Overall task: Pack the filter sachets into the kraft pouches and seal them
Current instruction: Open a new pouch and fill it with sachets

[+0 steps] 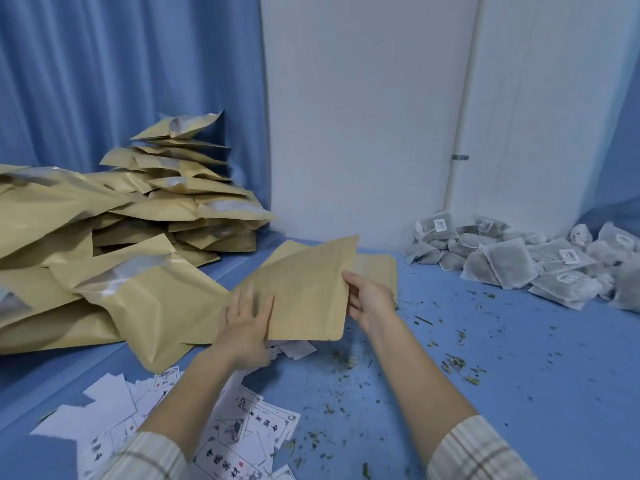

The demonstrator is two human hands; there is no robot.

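I hold a flat, empty kraft pouch (pixel 304 289) tilted above the blue table, between both hands. My left hand (pixel 247 318) grips its lower left edge, fingers spread on the paper. My right hand (pixel 369 299) pinches its right edge. Under the pouch lies a small stack of flat kraft pouches (pixel 379 271). A heap of grey filter sachets (pixel 540 265) with tags and strings sits at the far right against the wall.
A large pile of filled kraft pouches (pixel 131 244) covers the left side up to the blue curtain. White printed label cards (pixel 242 434) lie scattered near the front edge. Loose herb crumbs (pixel 453 362) dot the blue tabletop (pixel 519 393).
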